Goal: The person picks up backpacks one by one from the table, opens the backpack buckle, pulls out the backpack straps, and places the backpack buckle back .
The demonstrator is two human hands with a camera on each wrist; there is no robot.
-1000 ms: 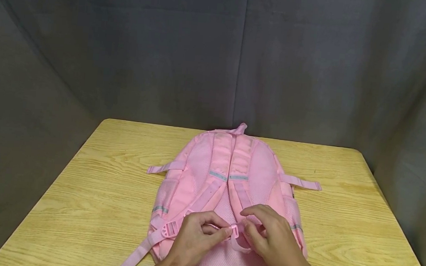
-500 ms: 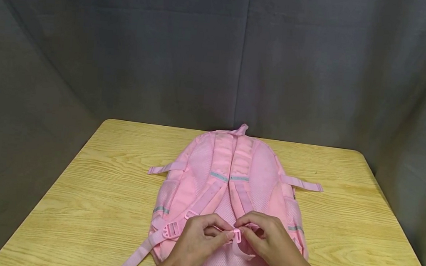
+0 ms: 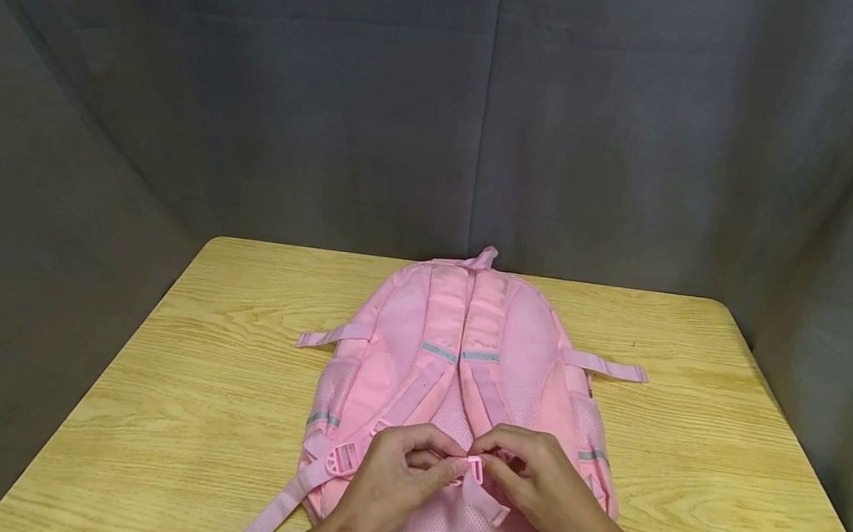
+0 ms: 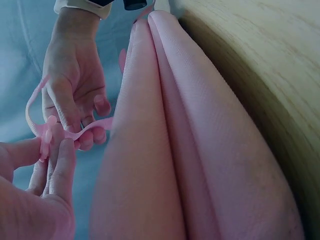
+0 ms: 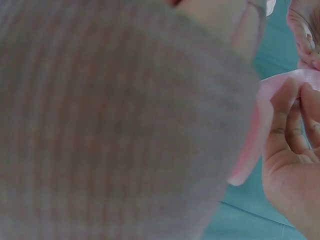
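A pink backpack [image 3: 453,410] lies on the table, its shoulder straps facing up. In the head view my left hand [image 3: 394,485] pinches a pink plastic buckle [image 3: 475,470] between thumb and fingers over the lower back panel. My right hand [image 3: 545,480] pinches the webbing strap right beside the buckle, fingertips almost meeting those of the left. A loose strap end [image 3: 486,504] hangs down from the buckle. The left wrist view has the buckle [image 4: 46,140] upright in the left fingers. In the right wrist view the right hand [image 5: 295,145] grips the strap [image 5: 287,80].
A second buckle [image 3: 342,460] sits on the left shoulder strap, whose tail [image 3: 267,521] runs to the table's front. Side straps [image 3: 602,365] stick out on both sides of the bag. Dark grey cloth [image 3: 332,125] encloses the wooden table [image 3: 712,455]. A blurred sleeve [image 5: 115,120] blocks much of the right wrist view.
My right hand has moved left, and its raised index finger has come down to pinch the strap at the buckle. The loose strap end hangs lower and straighter. The left hand stays nearly still.
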